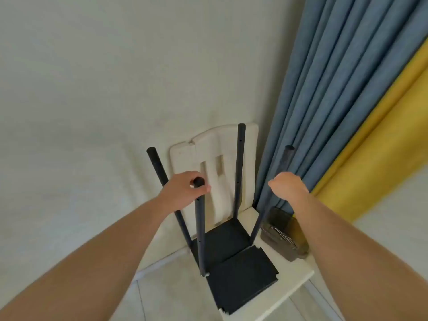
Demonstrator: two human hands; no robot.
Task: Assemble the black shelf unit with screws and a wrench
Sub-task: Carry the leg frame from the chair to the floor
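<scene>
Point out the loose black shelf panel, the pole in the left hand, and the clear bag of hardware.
loose black shelf panel (243, 276): head view, top face.
pole (199, 228): head view, mid-shaft.
left hand (183, 191): head view, back.
clear bag (281, 235): head view, middle.

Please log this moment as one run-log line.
left hand: grips near black metal post at top | right hand: curled, grip contents unclear | loose black shelf panel: flat on white chair

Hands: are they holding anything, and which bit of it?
The left hand grips the near black pole at its top end. The right hand is curled by the right pole; whether it grips cannot be told.
</scene>
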